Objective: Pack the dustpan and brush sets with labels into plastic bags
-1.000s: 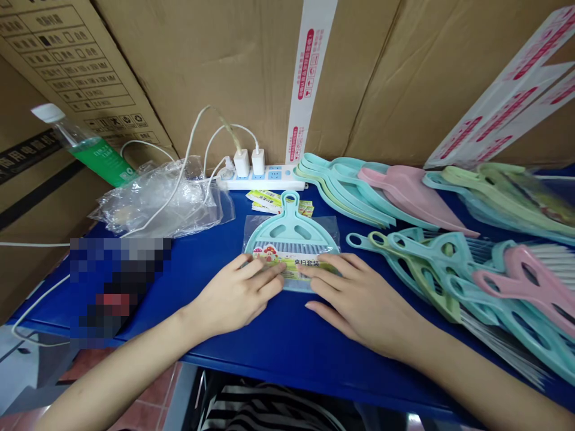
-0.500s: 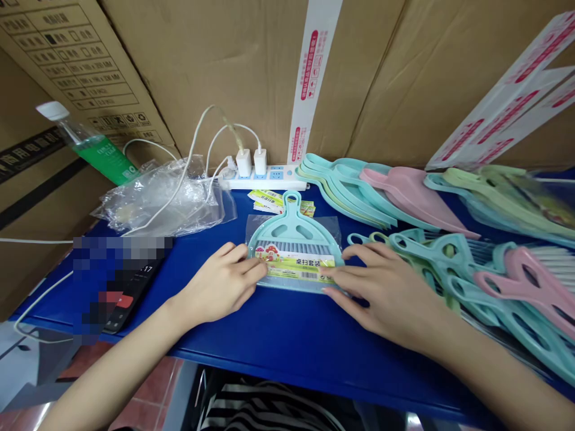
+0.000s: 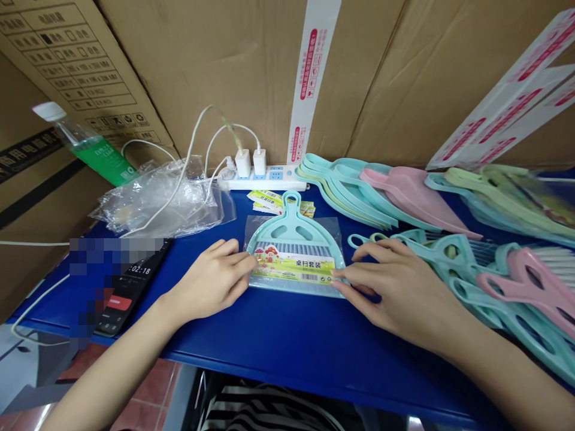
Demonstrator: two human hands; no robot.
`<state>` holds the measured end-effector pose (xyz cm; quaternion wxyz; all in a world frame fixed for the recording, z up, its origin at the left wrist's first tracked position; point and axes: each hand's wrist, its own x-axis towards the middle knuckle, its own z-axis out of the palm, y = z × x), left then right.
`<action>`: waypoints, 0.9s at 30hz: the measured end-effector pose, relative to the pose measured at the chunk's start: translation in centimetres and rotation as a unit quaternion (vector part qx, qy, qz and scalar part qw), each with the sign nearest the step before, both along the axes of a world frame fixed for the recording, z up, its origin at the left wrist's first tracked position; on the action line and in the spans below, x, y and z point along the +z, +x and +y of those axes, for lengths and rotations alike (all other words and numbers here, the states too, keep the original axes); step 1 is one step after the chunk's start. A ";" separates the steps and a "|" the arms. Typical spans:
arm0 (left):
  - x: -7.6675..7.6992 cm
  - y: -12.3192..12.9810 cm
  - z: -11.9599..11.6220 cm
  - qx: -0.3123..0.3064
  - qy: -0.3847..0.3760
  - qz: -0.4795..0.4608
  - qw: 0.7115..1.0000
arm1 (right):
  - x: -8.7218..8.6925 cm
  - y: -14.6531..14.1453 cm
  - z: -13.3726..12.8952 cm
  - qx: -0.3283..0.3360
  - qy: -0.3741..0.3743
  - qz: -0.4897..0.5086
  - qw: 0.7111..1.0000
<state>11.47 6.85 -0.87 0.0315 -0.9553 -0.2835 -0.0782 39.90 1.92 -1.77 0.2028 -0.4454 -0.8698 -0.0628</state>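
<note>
Both hands have slid outward since the earlier view, and the packet between them now sits squarer to the table edge. The left hand [image 3: 209,281] lies low with its fingers loosely curled, the fingertips [image 3: 245,258] at the packet's left side. The right hand [image 3: 398,293] reaches in from the other side, its fingers fairly close together, their tips [image 3: 341,274] at the lower right corner of the label. Neither hand looks wrapped around anything, though the view is too shallow to be sure whether they pinch the film. Between them lies a mint-green dustpan and brush set [image 3: 294,251] in a clear bag, its long axis running away from the person, handle toward the power strip [image 3: 265,178]. Both hands are about equally near it. It rests on a blue table [image 3: 314,365], with pastel dustpans [image 3: 354,191] stacked to the right and crumpled plastic film [image 3: 166,200] to the left.
</note>
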 end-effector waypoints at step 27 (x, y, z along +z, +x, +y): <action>-0.5 1.2 -1.2 -0.063 0.100 -0.036 0.992 | -1.1 -2.2 -0.7 0.086 0.013 0.009 0.996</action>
